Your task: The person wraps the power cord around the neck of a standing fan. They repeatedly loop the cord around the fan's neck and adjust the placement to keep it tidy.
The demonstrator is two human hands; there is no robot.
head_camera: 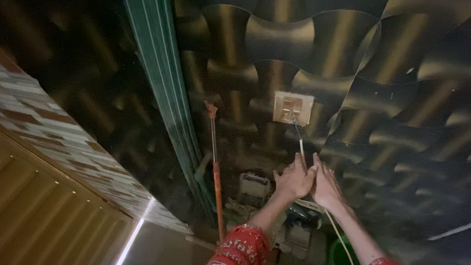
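Observation:
Both my hands are raised against a dark wall with a gold wavy pattern (pixel 389 68). My left hand (pixel 293 178) and my right hand (pixel 324 184) pinch a thin pale cable (pixel 300 144) between their fingertips. The cable hangs down from a cream switch plate (pixel 293 108) above my hands and runs on past my right wrist towards the floor. Red patterned sleeves cover my forearms.
A long orange-handled pole (pixel 217 179) leans upright to the left of my hands. A green corrugated strip (pixel 166 87) runs up the wall. Boxes and clutter (pixel 254 185) lie below, with a green bucket (pixel 337 260) near my right arm. Brick-patterned panel (pixel 29 111) at left.

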